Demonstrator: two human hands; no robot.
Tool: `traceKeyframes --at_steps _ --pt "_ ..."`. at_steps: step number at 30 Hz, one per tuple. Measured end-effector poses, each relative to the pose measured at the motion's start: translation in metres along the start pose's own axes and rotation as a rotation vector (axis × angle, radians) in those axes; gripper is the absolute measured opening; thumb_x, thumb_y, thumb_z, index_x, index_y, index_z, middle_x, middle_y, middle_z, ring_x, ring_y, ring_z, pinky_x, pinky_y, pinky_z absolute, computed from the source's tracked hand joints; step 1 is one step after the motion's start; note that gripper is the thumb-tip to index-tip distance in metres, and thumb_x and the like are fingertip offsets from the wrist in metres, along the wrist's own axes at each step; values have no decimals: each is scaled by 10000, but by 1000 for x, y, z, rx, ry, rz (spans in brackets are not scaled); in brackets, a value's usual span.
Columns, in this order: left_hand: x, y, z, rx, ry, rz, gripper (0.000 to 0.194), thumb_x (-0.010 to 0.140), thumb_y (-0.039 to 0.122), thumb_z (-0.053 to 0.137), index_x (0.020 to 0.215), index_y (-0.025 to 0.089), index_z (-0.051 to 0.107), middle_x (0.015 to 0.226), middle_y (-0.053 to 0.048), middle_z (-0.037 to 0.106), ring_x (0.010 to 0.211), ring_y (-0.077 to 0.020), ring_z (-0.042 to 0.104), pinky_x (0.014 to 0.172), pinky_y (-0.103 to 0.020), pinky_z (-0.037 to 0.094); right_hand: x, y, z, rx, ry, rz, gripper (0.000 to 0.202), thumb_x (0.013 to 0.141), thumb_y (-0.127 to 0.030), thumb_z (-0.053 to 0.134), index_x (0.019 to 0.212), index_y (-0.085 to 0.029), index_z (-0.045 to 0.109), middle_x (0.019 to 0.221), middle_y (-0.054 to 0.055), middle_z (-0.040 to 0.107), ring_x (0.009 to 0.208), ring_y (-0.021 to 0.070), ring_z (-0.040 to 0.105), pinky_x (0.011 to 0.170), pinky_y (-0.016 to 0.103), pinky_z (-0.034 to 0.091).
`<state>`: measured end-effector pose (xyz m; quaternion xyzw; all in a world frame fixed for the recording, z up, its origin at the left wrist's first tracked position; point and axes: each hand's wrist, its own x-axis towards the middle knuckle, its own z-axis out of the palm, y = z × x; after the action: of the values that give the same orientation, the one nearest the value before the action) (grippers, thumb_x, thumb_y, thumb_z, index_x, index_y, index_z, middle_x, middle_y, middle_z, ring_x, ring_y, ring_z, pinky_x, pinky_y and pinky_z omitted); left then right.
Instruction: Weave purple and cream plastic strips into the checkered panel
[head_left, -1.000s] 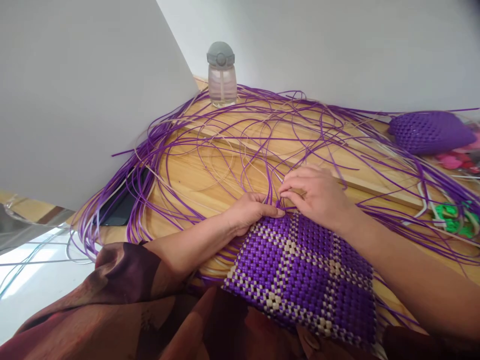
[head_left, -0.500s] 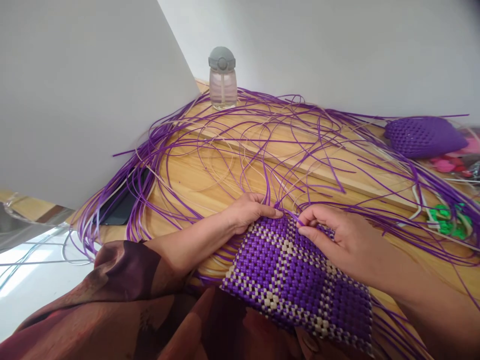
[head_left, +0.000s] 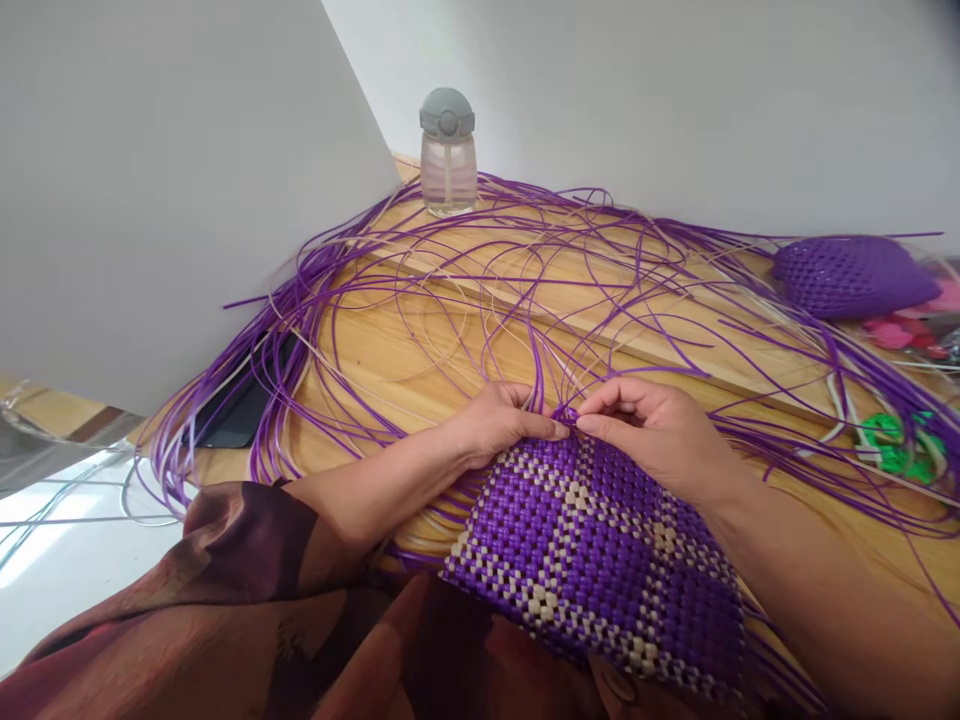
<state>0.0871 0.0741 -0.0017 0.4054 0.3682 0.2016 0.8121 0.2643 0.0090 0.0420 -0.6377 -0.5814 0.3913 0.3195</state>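
Note:
A woven panel of purple and cream strands in a checked pattern lies near my lap, tilted toward me. My left hand pinches its far edge, thumb on top, with purple strands rising beside the fingers. Close to that thumb, my right hand has thumb and index finger pressed together on a purple strand at the same edge. The fingertips of both hands nearly touch. Long loose purple and cream strands fan out from the panel over the wooden table.
A clear bottle with a grey lid stands at the back. On the right are a purple netted bundle, pink and red items and a green object. A dark flat object lies under strands at left.
My right hand has moved left and slightly away from me, bringing its pinched fingertips close to my left thumb. My left hand has hardly moved.

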Motion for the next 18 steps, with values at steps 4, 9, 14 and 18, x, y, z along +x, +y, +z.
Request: traceKeyframes --at_steps 4,9,14,18 --pt "-1 0 0 52 10 43 339 451 240 878 638 126 619 563 28 590 501 -71 496 536 -232 373 7 0 3 0 -9 58 183 764 -340 709 809 -166 675 700 17 685 595 115 586 555 236 437" --pt "1 -4 -1 135 20 104 340 497 296 861 630 134 593 554 40 556 493 -64 449 510 -230 316 12 -6 3 -49 -46 135 113 729 -278 693 733 -171 657 662 13 683 554 112 575 505 226 408" --pt "3 -8 -6 231 -5 175 312 563 328 831 668 130 614 579 38 539 518 -67 431 525 -235 305 12 -10 5 -150 -46 114 86 765 -266 655 737 -185 663 657 8 690 548 126 587 504 243 415" --pt "4 -6 -8 236 -31 176 330 551 332 835 694 119 628 606 30 549 541 -72 441 534 -232 309 5 -17 7 -384 -10 -164 97 831 -234 612 767 -201 678 715 -5 697 625 127 611 602 260 442"
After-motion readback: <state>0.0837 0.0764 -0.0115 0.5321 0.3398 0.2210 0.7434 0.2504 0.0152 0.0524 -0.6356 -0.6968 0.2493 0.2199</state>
